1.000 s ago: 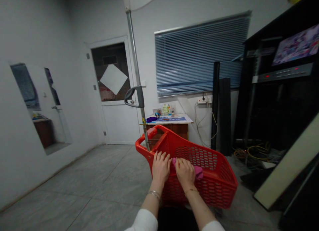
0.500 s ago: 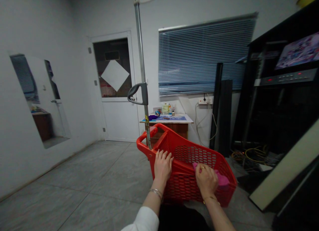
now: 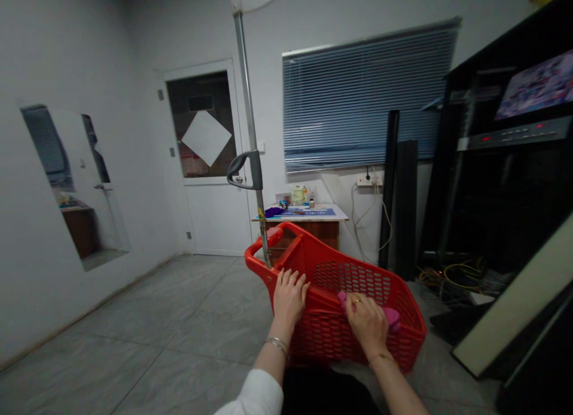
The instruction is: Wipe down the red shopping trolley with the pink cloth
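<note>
On the near rim of a red shopping cart [image 3: 326, 296]: left hand [image 3: 290, 297], laid over the edge (grip or mere rest, cannot tell); right hand [image 3: 367, 324], set apart, clamped on a pink cloth [image 3: 393, 319] at the same rim. Behind: one desk [image 3: 326, 232].

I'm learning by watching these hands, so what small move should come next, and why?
Probably slide the right hand toward the left hand along the near rim of the red shopping cart: the right holds the pink cloth at that rim, and a bare stretch lies between the hands.
</note>
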Motion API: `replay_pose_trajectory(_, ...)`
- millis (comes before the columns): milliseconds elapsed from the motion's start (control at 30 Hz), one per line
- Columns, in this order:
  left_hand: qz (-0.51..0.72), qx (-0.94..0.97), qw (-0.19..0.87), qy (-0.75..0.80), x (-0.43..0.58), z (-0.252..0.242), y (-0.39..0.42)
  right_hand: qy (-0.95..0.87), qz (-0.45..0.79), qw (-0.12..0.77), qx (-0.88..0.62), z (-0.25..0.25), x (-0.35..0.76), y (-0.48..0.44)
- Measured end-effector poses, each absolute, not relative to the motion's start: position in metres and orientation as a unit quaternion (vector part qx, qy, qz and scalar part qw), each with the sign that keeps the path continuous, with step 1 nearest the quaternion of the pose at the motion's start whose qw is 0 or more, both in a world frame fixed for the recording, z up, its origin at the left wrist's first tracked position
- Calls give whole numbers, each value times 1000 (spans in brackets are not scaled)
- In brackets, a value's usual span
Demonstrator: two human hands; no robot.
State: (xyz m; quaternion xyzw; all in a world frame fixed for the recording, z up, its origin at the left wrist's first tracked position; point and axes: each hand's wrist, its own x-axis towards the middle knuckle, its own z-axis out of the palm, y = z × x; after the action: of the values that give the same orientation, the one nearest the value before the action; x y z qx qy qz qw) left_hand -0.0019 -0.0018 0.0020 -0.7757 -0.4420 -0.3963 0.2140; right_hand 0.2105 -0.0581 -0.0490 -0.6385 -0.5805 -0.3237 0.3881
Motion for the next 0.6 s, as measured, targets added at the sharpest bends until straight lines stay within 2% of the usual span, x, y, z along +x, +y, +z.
replay_pose_trajectory(233,-417,-766,200,-446,8,2,-5,-516,-392,382,-658,-70,277,-74)
replay_pose_trajectory(600,-407,-766,211,-450,2,1,-3,-564,-312,411,-644,-22,125,-29)
